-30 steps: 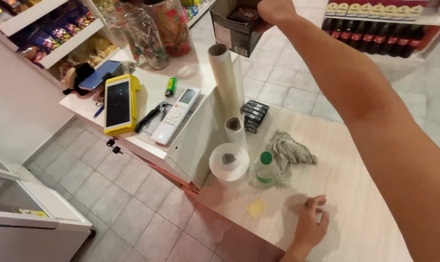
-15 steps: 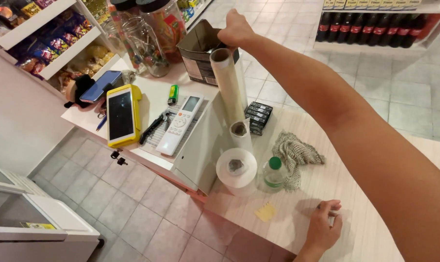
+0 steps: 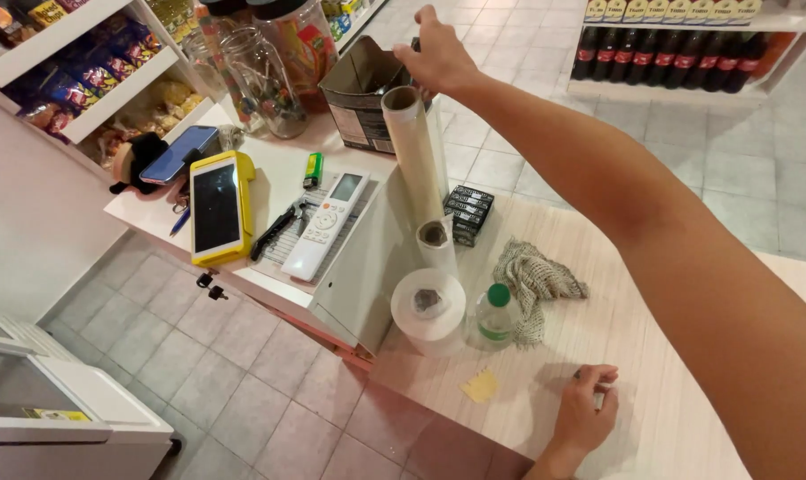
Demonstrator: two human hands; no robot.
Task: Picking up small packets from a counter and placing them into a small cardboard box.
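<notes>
My right hand (image 3: 438,58) reaches far forward and grips the far rim of an open brown cardboard box (image 3: 358,98), which stands on the white counter (image 3: 269,182) next to large glass jars (image 3: 265,80). A tall roll of clear film (image 3: 416,151) stands upright just in front of the box, under my forearm. My left hand (image 3: 585,413) rests near the front of the pale wooden counter (image 3: 652,373) with its fingers curled. Whether it holds anything small is unclear. A yellow paper scrap (image 3: 480,387) lies to its left.
A white paper roll (image 3: 428,307), a thinner roll (image 3: 436,240), a green-capped bottle (image 3: 492,316), a net cloth (image 3: 532,276) and a black pack (image 3: 469,213) crowd the wooden counter. On the white counter lie a remote (image 3: 327,222), a yellow terminal (image 3: 218,204) and a phone (image 3: 179,153). A drinks shelf (image 3: 687,53) stands behind.
My right hand brought the cardboard box down from the air and set it on the white counter beside the jars. My left hand stayed on the wooden counter.
</notes>
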